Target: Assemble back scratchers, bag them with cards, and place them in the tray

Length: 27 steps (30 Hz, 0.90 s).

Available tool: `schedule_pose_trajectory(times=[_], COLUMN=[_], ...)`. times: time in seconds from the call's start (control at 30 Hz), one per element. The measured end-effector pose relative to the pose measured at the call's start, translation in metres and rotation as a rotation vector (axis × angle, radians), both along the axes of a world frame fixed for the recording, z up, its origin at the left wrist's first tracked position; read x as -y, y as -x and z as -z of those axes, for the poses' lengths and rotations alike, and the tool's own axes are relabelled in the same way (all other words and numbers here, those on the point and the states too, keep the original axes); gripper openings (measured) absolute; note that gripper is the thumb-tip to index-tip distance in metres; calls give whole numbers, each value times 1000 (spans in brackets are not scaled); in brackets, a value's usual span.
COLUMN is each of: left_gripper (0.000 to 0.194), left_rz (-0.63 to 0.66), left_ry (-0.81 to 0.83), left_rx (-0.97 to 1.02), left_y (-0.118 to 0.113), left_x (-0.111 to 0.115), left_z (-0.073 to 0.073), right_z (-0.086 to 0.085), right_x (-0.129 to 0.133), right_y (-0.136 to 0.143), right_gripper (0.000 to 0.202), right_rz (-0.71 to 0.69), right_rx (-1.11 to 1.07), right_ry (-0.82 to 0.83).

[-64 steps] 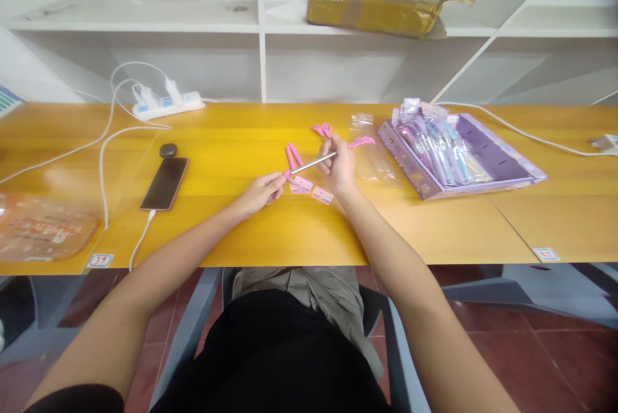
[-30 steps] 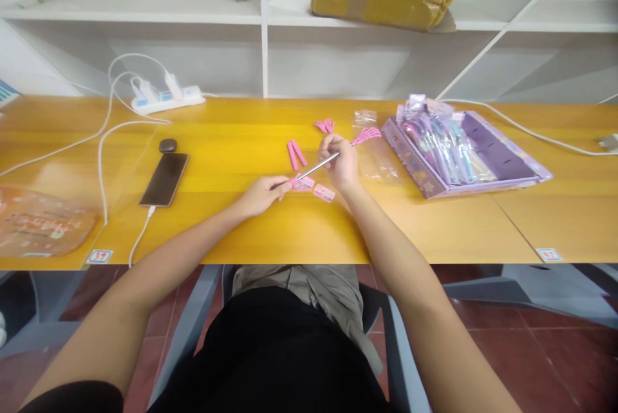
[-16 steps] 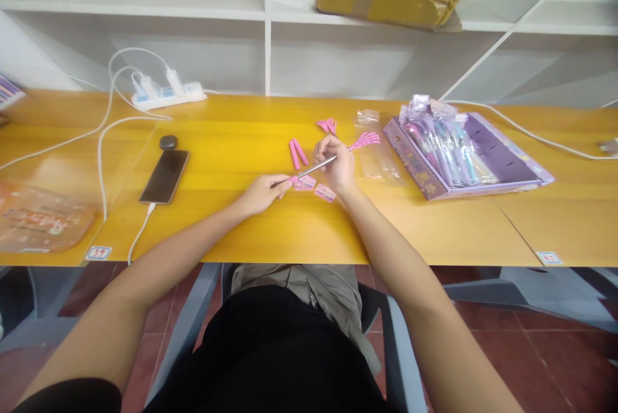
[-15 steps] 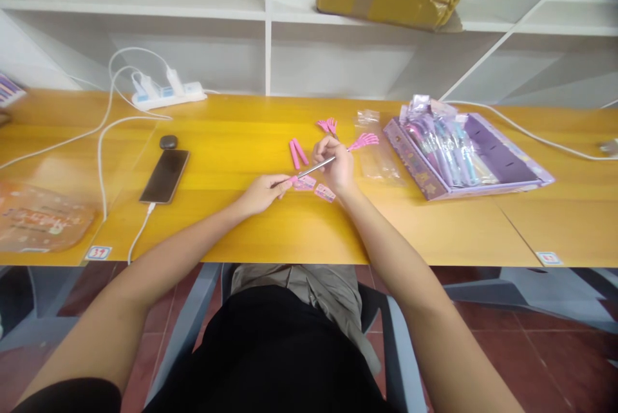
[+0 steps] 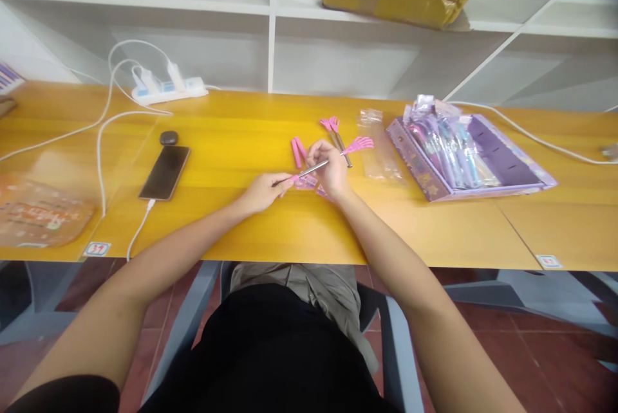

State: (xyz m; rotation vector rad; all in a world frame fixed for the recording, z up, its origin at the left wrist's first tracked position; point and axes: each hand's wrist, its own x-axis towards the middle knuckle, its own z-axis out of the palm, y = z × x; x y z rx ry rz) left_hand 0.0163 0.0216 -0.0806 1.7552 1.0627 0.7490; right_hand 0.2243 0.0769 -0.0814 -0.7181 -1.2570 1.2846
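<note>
L hand (image 5: 268, 192) nearest, thumb & fingers pinched on pink end of a backscratcher-type rod (image 5: 313, 168). R hand (image 5: 331, 172), just up & right of it, has fingers curled round the metal shaft; pink claw head (image 5: 360, 144) pokes out beyond. Rod slants btwn both hands: prob. light & stiff, bare metal maybe slick, so best hold = pink end + mid-shaft. Claw prongs thin, may bend/snap; avoid squeezing. Printed cards (image 5: 306, 183) just past L fingertips, prob. flimsy, take by edges. Pink tubes (image 5: 296, 154) beyond those, left of R hand; smooth, may roll. Two more claw rods (image 5: 335, 123) past R hand; grab by shaft. Clear bags (image 5: 379, 156) right of R hand, limp, slippery-looking. Purple tray (image 5: 512, 189) farther right, prob. stiff card; hold rim.
</note>
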Motion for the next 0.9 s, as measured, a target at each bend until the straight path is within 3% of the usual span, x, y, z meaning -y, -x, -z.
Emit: schedule_pose_trajectory(times=[0.47,0.9], left_gripper=[55,60], left_rz=[-4,-5], left_ry=[5,43], left_rx=[29,166], left_y=[-1,-1], left_x=[0,-2], left_z=[2,3], right_z=[9,3], right_x=[4,13], right_y=[13,25], right_gripper=[54,54], right_rz=[-70,-64], right_rx=[112,281], right_ry=[27,-199])
